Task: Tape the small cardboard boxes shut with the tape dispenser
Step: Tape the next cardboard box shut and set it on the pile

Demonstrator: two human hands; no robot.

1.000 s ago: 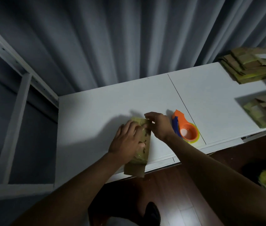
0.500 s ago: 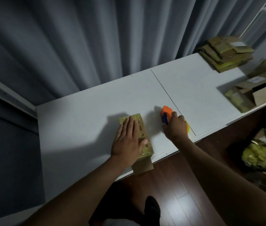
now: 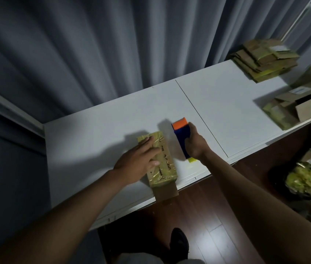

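A small cardboard box (image 3: 165,162), its top covered in shiny yellowish tape, lies on the white table (image 3: 97,141) with its near end hanging over the front edge. My left hand (image 3: 139,161) rests flat on the box top, fingers straight. Just right of the box, my right hand (image 3: 195,144) grips the orange and blue tape dispenser (image 3: 181,134), lifted on its edge above the table. A bit of yellow tape roll shows below that hand.
A stack of flattened cardboard boxes (image 3: 265,60) lies at the table's far right. Closer, at the right edge, stand more boxes (image 3: 299,109), one with a white label. A dark bin with yellow tape scraps (image 3: 307,180) sits on the wooden floor. Grey curtains hang behind.
My right hand left the box's far end, reached to the dispenser and has picked it up on its edge. My left hand flattened on the box. The camera view turned right.
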